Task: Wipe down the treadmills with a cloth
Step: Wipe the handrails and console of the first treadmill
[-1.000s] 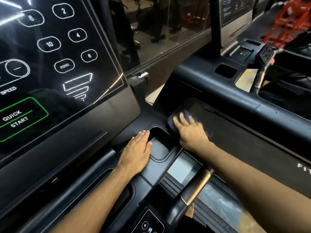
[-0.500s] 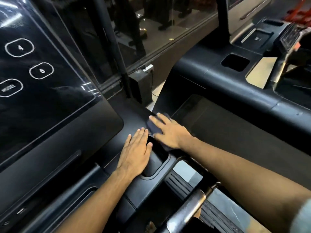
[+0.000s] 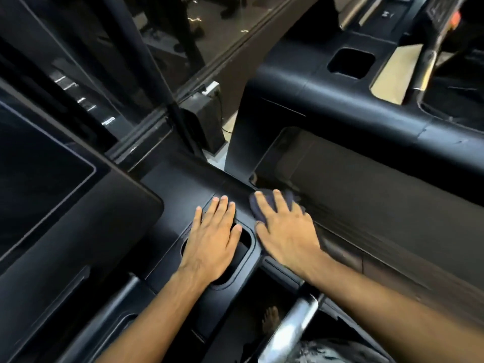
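Both hands lie flat on the treadmill console (image 3: 183, 187): left hand (image 3: 212, 244) bracing over the cup recess (image 3: 245, 247), right hand (image 3: 285, 231) pressing the dark cloth (image 3: 264, 205), seemingly at its right edge, best swept in overlapping strokes.

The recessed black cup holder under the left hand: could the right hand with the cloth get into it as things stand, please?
Probably not yet: the left hand lies flat over the recessed black cup holder, covering most of it. The right hand presses the dark cloth right beside it.

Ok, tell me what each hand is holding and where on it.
Right hand presses flat on the middle of the dark cloth; no grip. Left hand rests flat over the console's cup recess, holding nothing.
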